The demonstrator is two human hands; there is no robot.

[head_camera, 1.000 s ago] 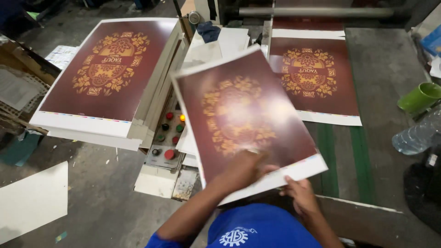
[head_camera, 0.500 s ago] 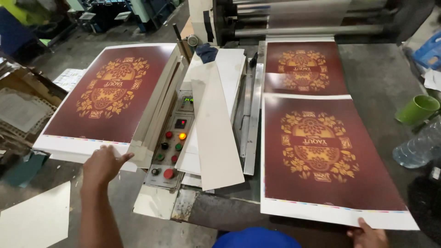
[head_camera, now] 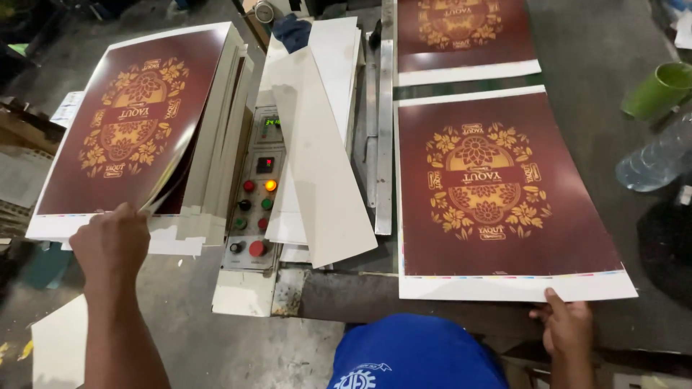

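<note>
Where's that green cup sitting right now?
The green cup lies at the far right edge of the head view, beyond the clear plastic bottle, right of the printed sheet.

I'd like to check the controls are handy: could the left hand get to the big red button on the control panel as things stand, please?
Probably yes. The left hand rests on the stack of printed sheets beside the control panel; nothing lies between it and the red button.

A stack of maroon printed sheets (head_camera: 137, 126) with a gold floral emblem lay at the left, its near corner lifted. A matching sheet (head_camera: 497, 194), white-margined, lay flat at the right, and a third (head_camera: 461, 36) sat just beyond it. Between the stack and the flat sheet, a grey control panel carried a small green display (head_camera: 272, 122) and a red one (head_camera: 265, 164).
</note>
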